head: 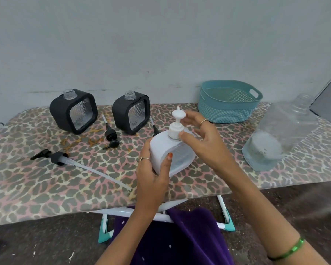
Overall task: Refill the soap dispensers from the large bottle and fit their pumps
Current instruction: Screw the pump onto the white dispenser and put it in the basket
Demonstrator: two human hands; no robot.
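Fitting a pump is the step judged to be in hand. On the leopard-print table [46,188], from the left, a long black pump [58,158] lies flat and two black dispensers [73,111] [131,112] stand open-necked, a small black pump [111,137] lying between them. At centre, the white dispenser [170,152] is gripped by the left hand [153,169], while its white pump [177,125] is touched at the collar by the loosely curled fingers of the right hand [204,142]. A teal basket [228,101] and the large bottle [281,134] are seen to the right. Next, the collar would need tightening, then the black dispensers filling.
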